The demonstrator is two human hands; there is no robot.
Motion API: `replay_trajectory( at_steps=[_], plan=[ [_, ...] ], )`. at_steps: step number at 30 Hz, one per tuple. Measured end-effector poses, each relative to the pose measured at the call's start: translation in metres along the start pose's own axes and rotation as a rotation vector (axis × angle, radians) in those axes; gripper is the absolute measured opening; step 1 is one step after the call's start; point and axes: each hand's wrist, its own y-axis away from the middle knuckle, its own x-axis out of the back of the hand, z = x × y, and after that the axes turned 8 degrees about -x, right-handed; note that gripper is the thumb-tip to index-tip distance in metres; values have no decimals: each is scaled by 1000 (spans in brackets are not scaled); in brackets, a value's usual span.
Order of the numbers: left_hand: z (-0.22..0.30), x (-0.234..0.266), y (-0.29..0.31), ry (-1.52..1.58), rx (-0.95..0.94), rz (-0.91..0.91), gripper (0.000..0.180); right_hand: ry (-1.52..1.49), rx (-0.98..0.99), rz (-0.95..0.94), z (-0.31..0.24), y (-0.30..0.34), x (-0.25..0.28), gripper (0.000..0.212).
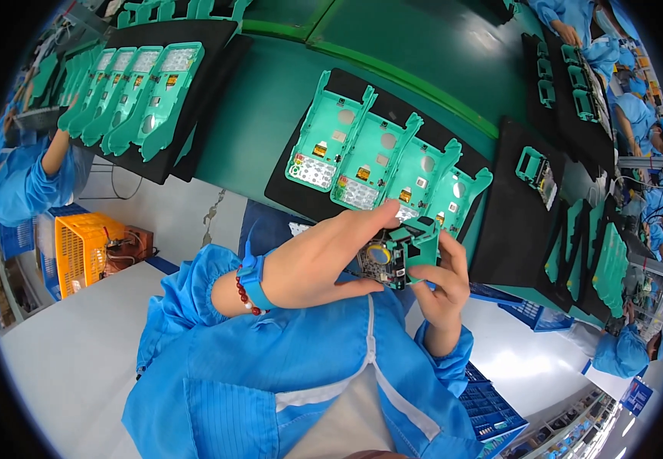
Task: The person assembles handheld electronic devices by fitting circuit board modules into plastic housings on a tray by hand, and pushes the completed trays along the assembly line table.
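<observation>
Close to my chest, my left hand [320,256] grips a small circuit board [376,262] with a round yellowish part on it, thumb below and fingers above. My right hand [442,287] pinches the green plastic frame [423,249] joined to that board, from its right side. Whether the board is fixed in the frame I cannot tell. Just beyond my hands, several green plastic housings [387,145] lie side by side on a black mat [282,180]. Each visible one has a silvery patterned panel or small parts inside; my left fingers partly cover the nearest ones.
More green housings [148,99] rest on a black mat at the far left, near another person's sleeve [29,187]. To the right, a green frame with a board [534,170] lies on a mat. An orange crate [79,249] and a blue crate [492,405] stand lower down.
</observation>
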Motion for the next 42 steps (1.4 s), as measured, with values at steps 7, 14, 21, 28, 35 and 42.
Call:
replay_trajectory(
  at_steps=[7,14,21,28,35,42],
  plan=[
    [-3,9,11,120,14,45,103,200,142,166,-18,-15,-12,44],
    [-40,-2,29,1426,381,66,86,166,196,-214,-54,-68,-17,61],
    [-59,39,45,-329,164,282,30,103,-89,-18,-64,-110,-13,49],
    [-81,39,75,-653,32,224,26,211,-69,163,-54,-163,-40,28],
    [-88,37,91,-690,-82,256,28,176,-163,-227,-67,-193,-64,25],
    [-96,37,87,-693,-135,270,27,264,-150,-361,-59,-220,-74,27]
  ],
)
